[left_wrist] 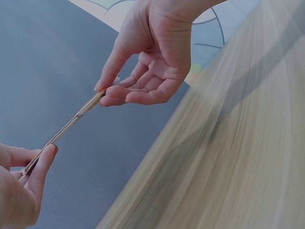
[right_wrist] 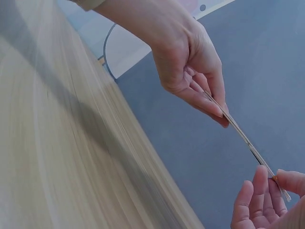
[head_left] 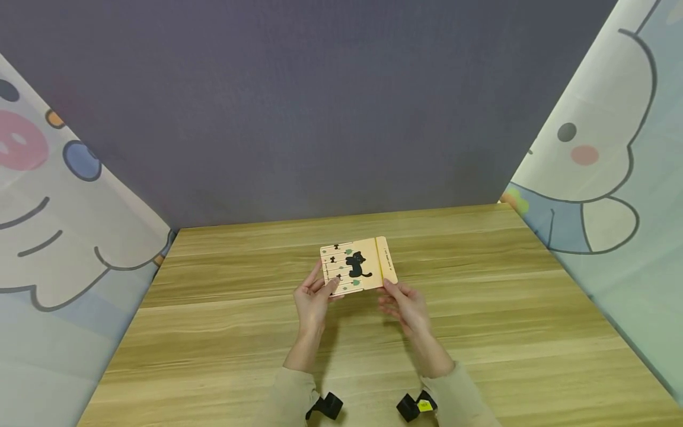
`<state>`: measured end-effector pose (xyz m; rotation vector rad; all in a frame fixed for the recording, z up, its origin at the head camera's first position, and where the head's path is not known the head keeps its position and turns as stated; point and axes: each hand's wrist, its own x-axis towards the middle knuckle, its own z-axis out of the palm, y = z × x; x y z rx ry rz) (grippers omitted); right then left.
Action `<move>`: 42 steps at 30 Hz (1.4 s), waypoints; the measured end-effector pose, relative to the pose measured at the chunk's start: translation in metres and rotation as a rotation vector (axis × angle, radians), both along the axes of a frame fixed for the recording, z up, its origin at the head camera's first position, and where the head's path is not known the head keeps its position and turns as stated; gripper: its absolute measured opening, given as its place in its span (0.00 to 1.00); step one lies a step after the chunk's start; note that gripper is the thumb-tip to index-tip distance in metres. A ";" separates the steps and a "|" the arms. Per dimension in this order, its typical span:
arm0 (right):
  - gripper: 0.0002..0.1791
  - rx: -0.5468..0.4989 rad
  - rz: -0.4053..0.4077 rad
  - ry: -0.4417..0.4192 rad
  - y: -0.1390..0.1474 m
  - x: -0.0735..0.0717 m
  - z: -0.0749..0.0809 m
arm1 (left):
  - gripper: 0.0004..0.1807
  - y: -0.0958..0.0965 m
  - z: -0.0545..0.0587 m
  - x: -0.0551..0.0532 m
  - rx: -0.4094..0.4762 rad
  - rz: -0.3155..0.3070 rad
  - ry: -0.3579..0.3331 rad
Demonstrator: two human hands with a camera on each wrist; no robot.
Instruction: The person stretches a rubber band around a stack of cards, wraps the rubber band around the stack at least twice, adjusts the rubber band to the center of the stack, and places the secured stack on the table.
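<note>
A thin cream booklet (head_left: 370,249) with a black cat, small green leaves and stripes on its face is held above the table. Near its right end runs a narrow yellow band (head_left: 379,258). My left hand (head_left: 312,302) pinches the striped left end, thumb on the printed face and fingers behind. At the lower right corner, by the band, my right hand (head_left: 411,308) pinches the booklet between thumb and fingers. Both wrist views show the booklet (left_wrist: 66,126) edge-on as a slim stack, tilted between the two hands. Its back face is hidden in the head view.
A wood-grain table (head_left: 224,332) lies below the hands. Behind it rises a dark grey panel (head_left: 331,107). Cartoon-printed curtains hang on the left (head_left: 58,237) and right (head_left: 603,178). A black strap mount (head_left: 332,405) shows near the left sleeve.
</note>
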<state>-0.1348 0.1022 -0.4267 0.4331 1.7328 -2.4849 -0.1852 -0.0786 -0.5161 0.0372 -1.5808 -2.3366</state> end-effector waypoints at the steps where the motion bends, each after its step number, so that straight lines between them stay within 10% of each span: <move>1: 0.08 -0.011 -0.001 -0.004 -0.001 0.001 0.000 | 0.35 0.000 -0.001 0.000 0.004 0.002 -0.008; 6: 0.07 -0.029 -0.005 -0.015 -0.003 0.002 0.001 | 0.34 0.000 -0.001 0.000 0.021 -0.002 0.009; 13: 0.09 -0.053 0.004 -0.025 -0.005 0.002 0.003 | 0.31 0.010 0.064 0.031 0.001 0.028 -0.030; 19: 0.11 -0.065 0.030 -0.025 -0.014 0.003 0.004 | 0.30 0.011 0.062 0.033 0.035 -0.008 0.064; 26: 0.19 -0.037 0.072 0.037 -0.017 0.003 -0.003 | 0.31 0.008 0.089 0.041 0.014 -0.004 -0.045; 35: 0.23 0.147 0.257 0.173 0.009 -0.019 -0.071 | 0.34 -0.004 0.008 0.003 0.006 -0.026 -0.020; 39: 0.17 0.249 0.353 0.338 0.020 -0.014 -0.059 | 0.34 -0.005 0.004 0.001 0.036 -0.029 -0.026; 42: 0.16 0.333 0.376 0.408 0.022 0.001 -0.019 | 0.34 -0.005 0.005 0.002 0.028 -0.032 -0.025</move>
